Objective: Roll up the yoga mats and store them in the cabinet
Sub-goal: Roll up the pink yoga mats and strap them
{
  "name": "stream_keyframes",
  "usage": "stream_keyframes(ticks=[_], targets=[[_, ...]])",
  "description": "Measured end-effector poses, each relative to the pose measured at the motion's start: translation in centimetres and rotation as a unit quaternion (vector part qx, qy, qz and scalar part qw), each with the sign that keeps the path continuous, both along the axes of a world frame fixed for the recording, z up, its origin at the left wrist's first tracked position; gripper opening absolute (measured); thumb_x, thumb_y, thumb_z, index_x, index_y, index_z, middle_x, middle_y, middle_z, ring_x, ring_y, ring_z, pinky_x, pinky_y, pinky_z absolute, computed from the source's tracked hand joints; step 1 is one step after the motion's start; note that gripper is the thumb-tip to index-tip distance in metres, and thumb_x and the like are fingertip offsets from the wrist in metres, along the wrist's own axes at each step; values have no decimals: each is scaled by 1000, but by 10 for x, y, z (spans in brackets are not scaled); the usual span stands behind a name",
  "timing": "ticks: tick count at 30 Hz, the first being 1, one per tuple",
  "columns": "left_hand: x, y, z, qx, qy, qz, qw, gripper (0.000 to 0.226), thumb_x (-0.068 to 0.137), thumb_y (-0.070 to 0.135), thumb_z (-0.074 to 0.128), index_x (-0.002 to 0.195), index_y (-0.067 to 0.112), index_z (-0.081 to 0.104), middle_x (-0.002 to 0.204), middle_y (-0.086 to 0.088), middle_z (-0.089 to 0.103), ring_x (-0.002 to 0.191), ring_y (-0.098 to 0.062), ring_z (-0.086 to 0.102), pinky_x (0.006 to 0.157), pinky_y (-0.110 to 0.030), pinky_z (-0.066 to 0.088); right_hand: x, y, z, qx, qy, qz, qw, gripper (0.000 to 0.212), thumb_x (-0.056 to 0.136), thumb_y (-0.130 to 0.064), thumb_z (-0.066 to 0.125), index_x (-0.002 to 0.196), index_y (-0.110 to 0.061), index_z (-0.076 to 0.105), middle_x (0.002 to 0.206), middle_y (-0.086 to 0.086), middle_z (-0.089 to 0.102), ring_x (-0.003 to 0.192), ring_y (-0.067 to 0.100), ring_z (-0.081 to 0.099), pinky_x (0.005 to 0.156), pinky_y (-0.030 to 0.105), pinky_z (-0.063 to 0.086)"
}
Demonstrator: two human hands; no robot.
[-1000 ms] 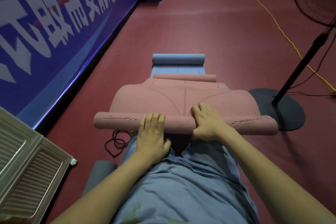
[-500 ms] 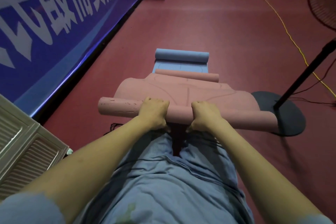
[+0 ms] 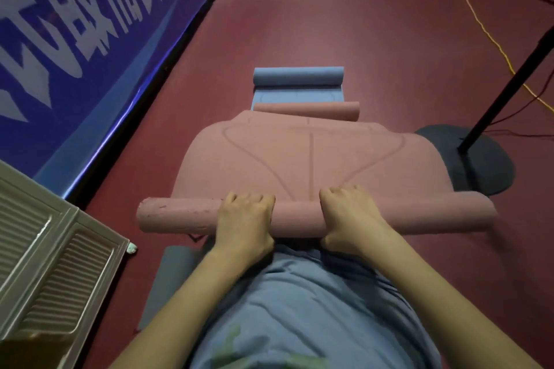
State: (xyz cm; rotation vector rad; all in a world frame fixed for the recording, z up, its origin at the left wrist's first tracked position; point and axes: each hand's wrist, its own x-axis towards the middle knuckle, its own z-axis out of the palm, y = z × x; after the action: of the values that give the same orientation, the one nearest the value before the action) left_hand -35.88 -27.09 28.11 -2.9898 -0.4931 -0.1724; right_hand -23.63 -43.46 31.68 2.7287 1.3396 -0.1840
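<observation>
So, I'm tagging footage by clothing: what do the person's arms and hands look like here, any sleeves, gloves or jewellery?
Both forearms are bare up to the frame edge, so no sleeves show. The left hand and right hand wear no gloves, and no rings, watch or wristband are visible. No markings on the arms.

A second ago the left hand (image 3: pixel 244 220) and right hand (image 3: pixel 349 219) lay flat, fingers straight, on the rolled near end of the pink yoga mat (image 3: pixel 311 159). Now both are curled over the roll (image 3: pixel 180 216), gripping it. The roll looks thicker, and its left end sits raised, clear of the floor.
</observation>
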Motion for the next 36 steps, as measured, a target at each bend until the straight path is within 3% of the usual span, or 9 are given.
stream_keyframes(ticks=[6, 12, 16, 20, 25, 31, 34, 36], targets=[[-32, -17, -5, 17, 28, -16, 999, 45, 39, 31, 79, 78, 27, 58, 71, 4, 63, 67, -26, 63, 64, -35, 38, -34, -25, -9, 22, 26, -10, 999, 46, 70, -36, 72, 107, -19, 51, 115, 4, 60, 109, 28, 54, 84, 36, 35], [-20, -11, -1, 10, 47, -4, 999, 43, 44, 37, 78, 80, 29, 55, 74, 4, 66, 70, -25, 63, 64, -35, 26, -25, -26, -29, 126, -4, 5, 992, 58, 52, -35, 70, 100, -24, 40, 102, -1, 42, 94, 26, 44, 71, 35, 26], [-20, -7, -3, -3, 49, -7, 999, 44, 43, 40, 79, 80, 29, 56, 74, 6, 65, 69, -24, 62, 63, -34, 26, -18, -24, -31, 107, -8, 28, 994, 62, 52, -40, 71, 103, -25, 39, 101, -2, 41, 94, 25, 43, 71, 35, 29], [-18, -4, 0, -25, 54, -5, 998, 41, 51, 41, 72, 88, 29, 59, 82, 5, 68, 79, -25, 63, 67, -36, 31, -5, -15, -18, 64, 76, 36, 994, 64, 57, -41, 74, 107, -25, 37, 107, 1, 44, 103, 26, 46, 75, 36, 35], [-14, -3, -3, -48, 4, 9, 999, 58, 46, 38, 74, 102, 28, 61, 120, 2, 57, 99, -25, 53, 75, -38, 41, 18, 4, -4, -13, 197, 30, 980, 79, 51, -44, 86, 113, -27, 40, 111, 1, 56, 103, 28, 56, 77, 37, 45], [-14, -17, -6, -60, -112, -10, 992, 51, 46, 25, 68, 95, 17, 54, 88, -1, 49, 76, -26, 44, 68, -39, 34, 43, 19, 0, -91, 330, 25, 939, 81, 54, -33, 94, 115, -26, 42, 116, -1, 59, 103, 24, 59, 89, 40, 54], [-12, -16, -3, -49, -99, -47, 993, 49, 50, 26, 67, 96, 13, 55, 87, -4, 51, 76, -28, 46, 73, -40, 40, 53, 22, 4, -104, 356, 23, 928, 83, 54, -37, 96, 119, -26, 44, 116, -2, 57, 106, 23, 58, 93, 42, 53], [-14, -17, -8, -22, -87, -74, 993, 57, 56, 24, 68, 109, 6, 59, 98, -9, 58, 88, -32, 54, 88, -43, 45, 54, 22, 6, -91, 367, 21, 925, 79, 59, -34, 96, 120, -24, 46, 115, -3, 56, 106, 22, 57, 92, 39, 53]])
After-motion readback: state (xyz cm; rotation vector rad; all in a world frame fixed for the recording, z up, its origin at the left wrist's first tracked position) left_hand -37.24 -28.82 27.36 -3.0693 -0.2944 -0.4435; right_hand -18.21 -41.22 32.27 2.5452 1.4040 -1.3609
